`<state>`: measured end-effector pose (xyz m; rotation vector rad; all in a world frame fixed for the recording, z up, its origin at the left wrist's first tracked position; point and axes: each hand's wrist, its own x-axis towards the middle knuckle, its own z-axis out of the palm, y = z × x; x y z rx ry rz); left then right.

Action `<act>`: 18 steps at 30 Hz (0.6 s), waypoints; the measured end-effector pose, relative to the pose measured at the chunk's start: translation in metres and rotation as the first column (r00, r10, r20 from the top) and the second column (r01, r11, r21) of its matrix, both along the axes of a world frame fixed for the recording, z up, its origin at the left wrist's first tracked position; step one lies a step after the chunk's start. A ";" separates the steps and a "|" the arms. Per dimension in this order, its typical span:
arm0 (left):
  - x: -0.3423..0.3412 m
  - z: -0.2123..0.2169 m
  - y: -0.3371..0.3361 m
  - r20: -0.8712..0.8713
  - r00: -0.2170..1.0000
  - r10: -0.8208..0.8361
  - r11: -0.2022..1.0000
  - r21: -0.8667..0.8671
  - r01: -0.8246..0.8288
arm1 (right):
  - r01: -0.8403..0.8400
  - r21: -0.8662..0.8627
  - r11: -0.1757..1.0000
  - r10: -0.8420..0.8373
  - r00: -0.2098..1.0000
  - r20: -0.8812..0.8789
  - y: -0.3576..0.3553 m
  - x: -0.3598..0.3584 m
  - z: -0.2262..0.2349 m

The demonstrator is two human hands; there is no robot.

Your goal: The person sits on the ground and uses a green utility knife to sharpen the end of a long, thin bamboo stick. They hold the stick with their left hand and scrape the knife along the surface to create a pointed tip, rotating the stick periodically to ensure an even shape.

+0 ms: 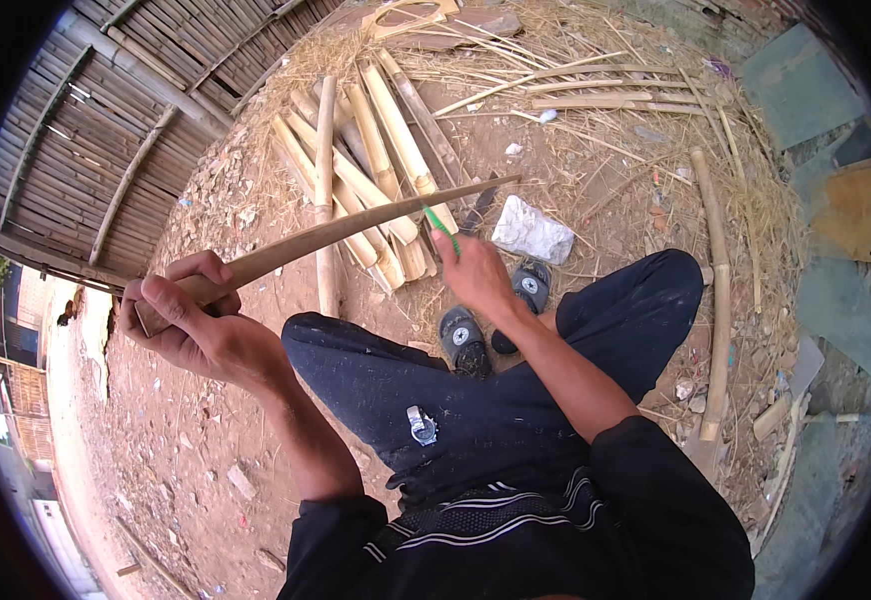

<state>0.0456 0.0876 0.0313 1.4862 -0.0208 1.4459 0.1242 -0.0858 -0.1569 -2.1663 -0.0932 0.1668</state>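
Observation:
My left hand [196, 315] is closed round the near end of a long split bamboo strip [326, 235], at the left. The strip slants up to the right and narrows toward its far tip. My right hand [478, 272] grips a slim green-handled tool [443, 228], whose upper end meets the underside of the strip. Its working end is hidden or too small to make out. Just beyond the right hand, a dark flat blade [479, 208] shows beside a white stone block [533, 230]; whether it belongs to a separate tool I cannot tell.
Split bamboo pieces [396, 135] lie piled ahead, with a round bamboo pole [326, 190] across them. Another pole [719, 300] lies at the right. My sandals [464, 335] are below the block. A wristwatch [422, 427] rests on my thigh. A bamboo wall [86, 150] stands left.

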 end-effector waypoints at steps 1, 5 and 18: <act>0.001 0.000 -0.002 0.017 1.000 -0.011 1.000 -0.002 0.011 | 0.031 0.061 0.998 -0.024 0.994 -0.107 -0.013 0.005 -0.011; -0.002 -0.005 -0.001 0.007 0.999 -0.033 0.999 0.027 0.032 | -0.039 0.019 0.999 0.040 0.996 -0.077 -0.028 0.009 0.006; -0.017 0.050 0.000 0.103 0.992 0.077 0.959 0.263 -0.102 | 0.072 -0.002 0.997 -0.071 0.985 0.158 -0.028 -0.031 0.003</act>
